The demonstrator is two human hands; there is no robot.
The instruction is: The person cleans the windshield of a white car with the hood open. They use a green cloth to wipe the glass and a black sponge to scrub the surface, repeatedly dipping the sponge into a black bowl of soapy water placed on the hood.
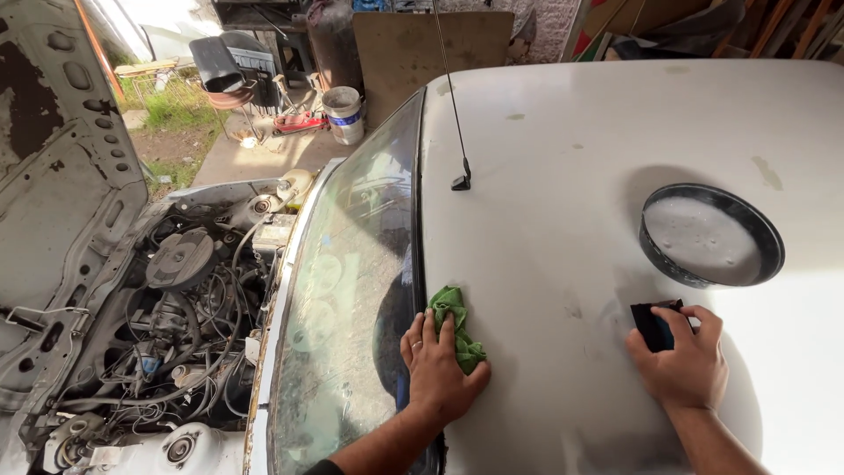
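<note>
My left hand presses a crumpled green cloth onto the white car roof, right at the top edge of the windshield. My right hand rests on the roof further right, its fingers closed on a small dark sanding block. Just beyond that hand stands a round black basin filled with soapy, foamy water.
A thin black antenna rises from the roof's front edge. The hood is propped open at left above the exposed engine bay. Beyond the car are a white bucket, a board and yard clutter.
</note>
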